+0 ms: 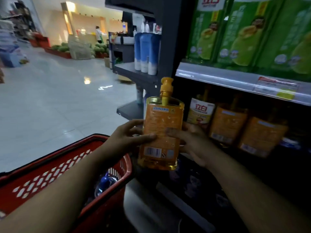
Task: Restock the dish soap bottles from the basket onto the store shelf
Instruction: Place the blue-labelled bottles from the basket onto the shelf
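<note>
Holding an orange soap bottle (162, 132) upright at the centre of the frame, the person grips it with both hands. The left hand (127, 137) wraps the bottle's left edge, its thumb pressed across the back label near the middle. The right hand (191, 140) clasps the right edge, with fingertips (170, 131) lying on the label and the palm behind the bottle. The bottle's back faces the camera, showing a barcode low on the label, and its orange pump top (166, 84) points up.

At the lower left of the frame sits a red basket (50, 174) with slotted walls; something blue (105, 180) lies inside it, too dark to name. The bottle is held above and to the right of the basket, just in front of the shelf.

On the right, a dark shelf (235, 79) with a pale price rail runs across the frame. Below the rail stand more orange bottles (227, 125), blurred, with a cream-labelled one (201, 111) nearest the held bottle. Above the rail stand tall green packs (244, 31). At the upper centre, blue and white tubes (146, 52) stand on a grey end shelf. A shiny pale floor (58, 89) fills the left side.
</note>
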`<state>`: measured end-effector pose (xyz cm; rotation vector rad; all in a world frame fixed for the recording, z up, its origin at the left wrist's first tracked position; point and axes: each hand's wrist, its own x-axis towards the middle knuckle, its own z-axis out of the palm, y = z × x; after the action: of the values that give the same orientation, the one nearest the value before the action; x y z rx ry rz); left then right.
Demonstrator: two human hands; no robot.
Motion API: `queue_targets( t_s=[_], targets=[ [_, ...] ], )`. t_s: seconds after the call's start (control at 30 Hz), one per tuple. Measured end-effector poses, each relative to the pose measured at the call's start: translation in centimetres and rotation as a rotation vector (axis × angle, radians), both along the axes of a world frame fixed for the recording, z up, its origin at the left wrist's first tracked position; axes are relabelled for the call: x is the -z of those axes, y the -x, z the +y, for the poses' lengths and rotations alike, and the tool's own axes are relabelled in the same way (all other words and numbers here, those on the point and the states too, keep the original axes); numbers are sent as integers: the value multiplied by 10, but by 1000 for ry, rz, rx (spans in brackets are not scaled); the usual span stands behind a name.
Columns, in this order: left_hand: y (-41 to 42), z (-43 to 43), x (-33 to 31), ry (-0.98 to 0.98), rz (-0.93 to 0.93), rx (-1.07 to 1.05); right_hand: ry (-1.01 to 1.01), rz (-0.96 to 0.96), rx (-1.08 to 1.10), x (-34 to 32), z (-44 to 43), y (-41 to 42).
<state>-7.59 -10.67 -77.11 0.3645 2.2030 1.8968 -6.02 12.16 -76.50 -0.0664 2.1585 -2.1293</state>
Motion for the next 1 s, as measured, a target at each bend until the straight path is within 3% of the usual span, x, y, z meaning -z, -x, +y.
queue_targets(
  t_s=[0.23,0.4,0.57,1.0],
  targets=[
    [32,84,35,-56,20,157,-21,-25,204,18,66,-1],
    [51,123,41,-27,205,102,-22,59,324,28,73,23],
    [76,140,46,-46,309,-27,-171,154,353,26,77,50],
    [113,175,65,16,395,-12,-543,215,617,49,89,81]
  ],
)
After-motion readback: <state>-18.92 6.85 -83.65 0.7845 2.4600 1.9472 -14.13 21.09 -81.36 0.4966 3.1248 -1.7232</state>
